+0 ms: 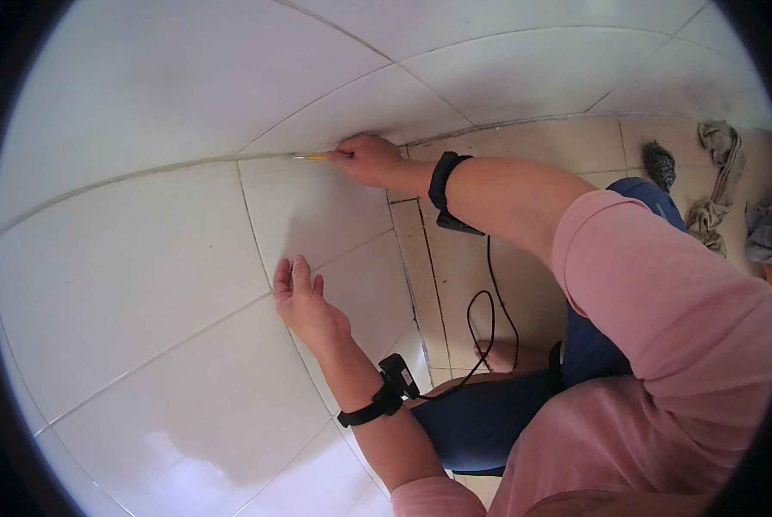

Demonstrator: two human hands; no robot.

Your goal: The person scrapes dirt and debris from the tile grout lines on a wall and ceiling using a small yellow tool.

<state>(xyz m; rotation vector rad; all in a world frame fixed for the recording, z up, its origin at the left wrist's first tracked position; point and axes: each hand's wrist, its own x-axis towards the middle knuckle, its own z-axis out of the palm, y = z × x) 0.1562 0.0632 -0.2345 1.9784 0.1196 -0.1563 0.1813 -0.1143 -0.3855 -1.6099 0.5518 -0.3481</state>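
Note:
My right hand (368,160) grips a slim tool with a yellow handle (318,156) and a thin, pale tip; its exact kind cannot be told. That tip lies at the grout line (266,155) where two white-tiled walls meet. Lower in the view, my left hand (308,304) is at the white wall tile (321,213) with its fingers apart and nothing in them. Whether the left palm presses on the tile is hard to see. Each forearm wears a black strap with a small device.
Beige floor tiles (521,139) begin right of the wall's foot. A dark mesh scrubber (658,166), a soiled, twisted cloth (725,165) and a grey cloth (761,234) lie at the far right. A black cable (493,304) hangs in loops between the forearm devices, near my bare foot.

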